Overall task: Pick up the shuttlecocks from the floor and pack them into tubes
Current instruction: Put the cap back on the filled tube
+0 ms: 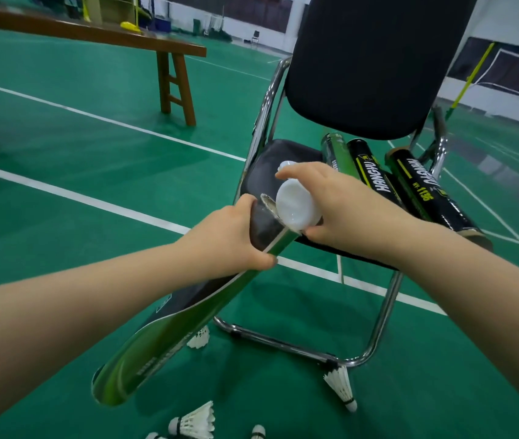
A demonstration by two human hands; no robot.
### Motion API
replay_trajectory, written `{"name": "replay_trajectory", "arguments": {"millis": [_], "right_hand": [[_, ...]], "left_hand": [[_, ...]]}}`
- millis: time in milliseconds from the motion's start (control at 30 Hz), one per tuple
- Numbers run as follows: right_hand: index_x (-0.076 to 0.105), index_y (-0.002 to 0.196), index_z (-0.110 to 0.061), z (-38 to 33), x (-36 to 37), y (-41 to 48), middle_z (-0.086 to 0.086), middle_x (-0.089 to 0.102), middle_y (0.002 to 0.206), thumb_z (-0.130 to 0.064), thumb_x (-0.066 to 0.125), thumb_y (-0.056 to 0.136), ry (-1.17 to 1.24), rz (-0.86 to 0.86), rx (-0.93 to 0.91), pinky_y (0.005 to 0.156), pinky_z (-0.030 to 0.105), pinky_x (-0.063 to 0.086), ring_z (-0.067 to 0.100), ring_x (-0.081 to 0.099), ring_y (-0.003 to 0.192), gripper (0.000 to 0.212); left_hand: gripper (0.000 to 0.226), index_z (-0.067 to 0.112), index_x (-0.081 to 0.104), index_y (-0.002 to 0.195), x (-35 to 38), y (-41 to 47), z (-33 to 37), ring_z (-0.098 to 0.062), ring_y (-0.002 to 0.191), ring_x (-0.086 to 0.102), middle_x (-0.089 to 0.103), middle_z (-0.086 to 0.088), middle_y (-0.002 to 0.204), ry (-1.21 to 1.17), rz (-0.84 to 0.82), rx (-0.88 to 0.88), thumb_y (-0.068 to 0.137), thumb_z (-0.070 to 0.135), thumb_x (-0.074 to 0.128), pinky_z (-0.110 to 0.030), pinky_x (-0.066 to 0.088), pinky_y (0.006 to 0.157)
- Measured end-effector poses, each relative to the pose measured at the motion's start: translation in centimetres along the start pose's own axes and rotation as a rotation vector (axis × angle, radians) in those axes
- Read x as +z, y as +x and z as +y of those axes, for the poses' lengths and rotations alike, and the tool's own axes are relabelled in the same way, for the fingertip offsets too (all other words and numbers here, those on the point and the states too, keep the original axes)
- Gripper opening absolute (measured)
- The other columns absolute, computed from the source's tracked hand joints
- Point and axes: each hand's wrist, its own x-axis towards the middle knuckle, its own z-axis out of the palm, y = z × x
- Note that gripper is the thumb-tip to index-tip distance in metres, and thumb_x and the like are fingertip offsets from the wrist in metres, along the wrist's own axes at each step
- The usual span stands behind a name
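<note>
Left hand (236, 236) gripped the tube (188, 315); right hand (340, 210) fingers clamped its white cap (294, 205), which, tilted at the tube's mouth, could slip off

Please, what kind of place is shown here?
Most likely an indoor badminton hall: green court floor with white lines, shuttlecocks lying on it, and shuttlecock tubes on a chair.

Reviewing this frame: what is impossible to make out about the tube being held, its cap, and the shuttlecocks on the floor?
- Inside of the green-and-black cardboard tube: head view, its mouth is blocked by the white plastic cap and the left hand.
- Whether the cap is going on or coming off: one frame cannot say.
- Right hand fingertips: hidden behind the cap.
- White feather shuttlecocks count: the bottom edge cuts some off.
</note>
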Motion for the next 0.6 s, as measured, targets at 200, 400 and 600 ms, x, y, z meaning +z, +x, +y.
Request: {"name": "replay_trajectory", "arguments": {"millis": [200,400,600], "right_hand": [[0.022,0.141,-0.038,-3.0,-0.6,-4.2,-0.015,0.025,0.149,0.002,0.048,0.081,0.079,-0.052,-0.057,0.088,0.014,0.029,0.006,0.035,0.125,0.076],[0.030,0.141,-0.029,-5.4,1.0,-7.3,-0.012,0.044,0.139,-0.016,0.049,0.094,0.341,0.178,0.004,0.098,0.017,0.033,0.002,0.041,0.120,0.052],[0.034,0.140,-0.028,-6.8,3.2,-9.8,-0.005,0.052,0.132,-0.026,0.049,0.092,0.460,0.237,0.114,0.099,0.026,0.038,0.011,0.049,0.118,0.050]], "left_hand": [[0.063,0.020,0.036,0.111,-0.5,-4.0,2.1,-0.019,0.082,0.051,0.054,0.003,0.093,-0.052,0.025,0.018,0.066,0.043,0.074,-0.030,0.042,0.068],[0.057,0.024,0.033,0.103,-0.2,-7.2,4.0,-0.011,0.072,0.048,0.045,0.015,0.077,-0.122,0.031,0.064,0.066,0.038,0.075,-0.027,0.039,0.058],[0.055,0.024,0.036,0.107,0.0,-9.2,4.4,-0.009,0.071,0.051,0.050,0.015,0.077,-0.174,0.054,0.077,0.067,0.035,0.072,-0.013,0.040,0.061]]}}
